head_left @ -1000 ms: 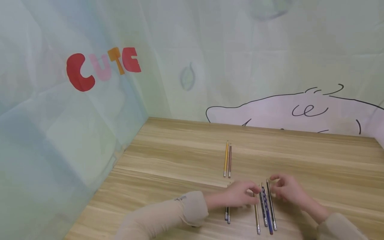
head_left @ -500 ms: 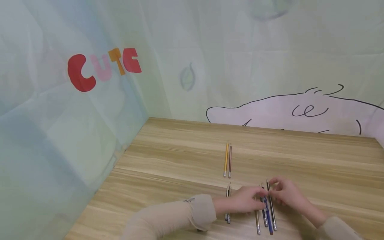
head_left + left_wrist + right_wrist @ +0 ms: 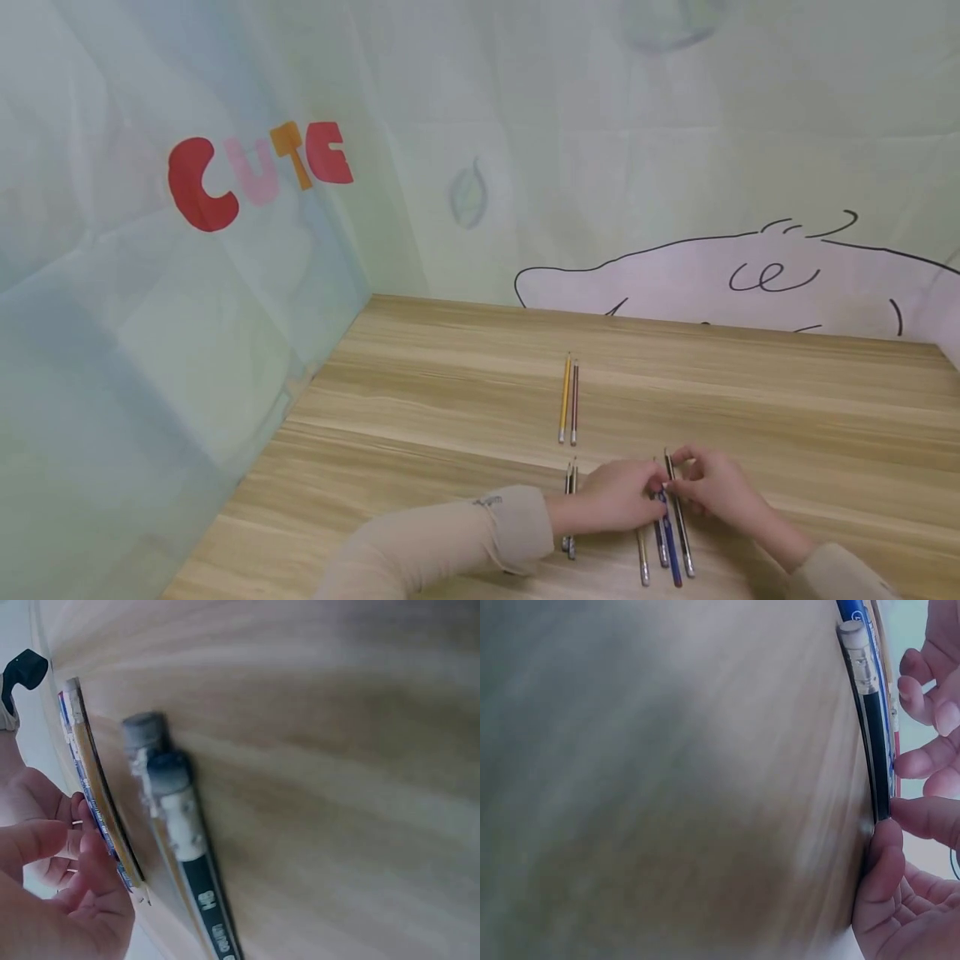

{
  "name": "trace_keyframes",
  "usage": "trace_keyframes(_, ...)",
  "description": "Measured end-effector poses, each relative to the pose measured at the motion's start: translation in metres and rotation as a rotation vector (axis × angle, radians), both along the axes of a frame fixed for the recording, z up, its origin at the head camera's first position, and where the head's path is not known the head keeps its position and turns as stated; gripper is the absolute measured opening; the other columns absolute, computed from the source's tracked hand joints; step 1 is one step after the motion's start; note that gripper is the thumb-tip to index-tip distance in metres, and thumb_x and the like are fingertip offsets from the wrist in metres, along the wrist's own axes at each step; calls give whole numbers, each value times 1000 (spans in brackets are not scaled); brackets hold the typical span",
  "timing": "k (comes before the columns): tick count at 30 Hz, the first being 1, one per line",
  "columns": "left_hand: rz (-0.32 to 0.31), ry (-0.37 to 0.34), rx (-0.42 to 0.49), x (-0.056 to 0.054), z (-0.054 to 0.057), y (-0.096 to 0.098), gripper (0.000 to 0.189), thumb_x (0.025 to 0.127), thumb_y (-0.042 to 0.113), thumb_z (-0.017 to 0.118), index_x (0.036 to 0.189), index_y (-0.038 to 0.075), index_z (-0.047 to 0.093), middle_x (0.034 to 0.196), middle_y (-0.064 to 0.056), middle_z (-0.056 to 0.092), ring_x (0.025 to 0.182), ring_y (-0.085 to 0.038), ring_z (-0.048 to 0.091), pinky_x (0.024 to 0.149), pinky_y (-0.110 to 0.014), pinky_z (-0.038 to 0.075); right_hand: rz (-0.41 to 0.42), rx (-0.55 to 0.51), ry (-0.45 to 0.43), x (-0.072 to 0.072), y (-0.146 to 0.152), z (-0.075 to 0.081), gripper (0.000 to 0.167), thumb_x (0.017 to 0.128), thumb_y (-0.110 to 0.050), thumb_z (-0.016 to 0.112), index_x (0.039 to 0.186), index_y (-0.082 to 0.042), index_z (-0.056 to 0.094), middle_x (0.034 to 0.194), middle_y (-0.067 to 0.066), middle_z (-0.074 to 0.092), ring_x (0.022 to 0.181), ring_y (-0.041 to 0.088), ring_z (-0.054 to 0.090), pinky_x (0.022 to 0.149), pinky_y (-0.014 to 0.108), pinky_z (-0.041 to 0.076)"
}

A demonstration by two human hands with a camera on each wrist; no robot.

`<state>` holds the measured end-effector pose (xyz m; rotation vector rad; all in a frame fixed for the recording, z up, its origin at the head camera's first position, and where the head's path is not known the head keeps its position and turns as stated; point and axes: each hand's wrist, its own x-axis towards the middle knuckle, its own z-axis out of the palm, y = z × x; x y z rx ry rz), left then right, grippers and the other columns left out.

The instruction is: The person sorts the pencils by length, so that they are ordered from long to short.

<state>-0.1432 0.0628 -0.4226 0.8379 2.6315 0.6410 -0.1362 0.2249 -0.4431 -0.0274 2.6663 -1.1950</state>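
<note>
At the near right of the wood-grain tabletop [image 3: 825, 417], a loose row of four slim pencils lies, eraser ends towards the person. Left to right: gold-coloured pencil [image 3: 642, 560], dark pencil with a silver ferrule [image 3: 662, 546], blue patterned pencil [image 3: 672, 550], black pencil with a white eraser [image 3: 683, 542].

Right hand [image 3: 718, 483]: fingers bent, thumb and forefinger closed to a pencil's thickness, pinching the black pencil towards its far end. Left hand [image 3: 618, 497]: laid across the row from the other side, fingers bent, thumb and forefinger parted (whether they have hold of a pencil, cannot tell). The two hands' fingertips nearly meet, so little room between them.

Under the left wrist: two dark pencils [image 3: 572, 547], side by side. Beyond them, well short of the back edge: yellow pencil [image 3: 565, 400] and brown-red pencil [image 3: 575, 404], just apart.

Edges: back and left sides of the tabletop run up to a pale printed sheet [image 3: 465, 250]; near edge out of view. Broad stretches of wood grain extend left of the far pair and right of the right hand.
</note>
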Motion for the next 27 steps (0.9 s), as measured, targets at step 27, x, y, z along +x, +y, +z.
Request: trace_keyframes(27, 92, 15, -133, -5, -5, 13, 25, 70, 44, 68, 77, 24, 55, 57, 16, 49, 51, 0, 44, 49, -14, 34, 21, 39, 14, 5, 2, 1, 45, 71, -10, 68, 109, 8, 50, 54, 2, 51, 43, 12, 46, 38, 23, 38)
